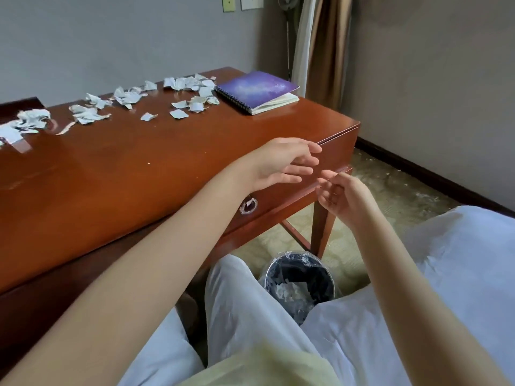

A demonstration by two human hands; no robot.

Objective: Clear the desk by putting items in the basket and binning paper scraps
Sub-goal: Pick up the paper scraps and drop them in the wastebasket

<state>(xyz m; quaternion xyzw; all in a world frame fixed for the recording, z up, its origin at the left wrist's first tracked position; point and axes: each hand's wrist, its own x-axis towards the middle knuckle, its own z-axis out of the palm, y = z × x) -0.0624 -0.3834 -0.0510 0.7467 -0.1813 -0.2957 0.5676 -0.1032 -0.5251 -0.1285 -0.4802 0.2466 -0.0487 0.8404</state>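
Note:
Torn white paper scraps [128, 97] lie scattered along the back of the reddish wooden desk [139, 168]. A purple spiral notebook [256, 90] rests at the desk's far right corner. My left hand [281, 162] hovers past the desk's front right edge with fingers straight and holds nothing. My right hand [342, 199] is just below and to the right of it, fingers loosely curled, with nothing visible in it. Both hands hang above a round bin [301, 282] with a plastic liner on the floor; it holds some paper scraps. No basket is in view.
A drawer with a ring pull [248, 206] is in the desk's front. My knees in white trousers flank the bin. A white bed [459, 246] is at the right. Curtains [320, 43] hang in the back corner. Small bits litter the carpet [395, 190].

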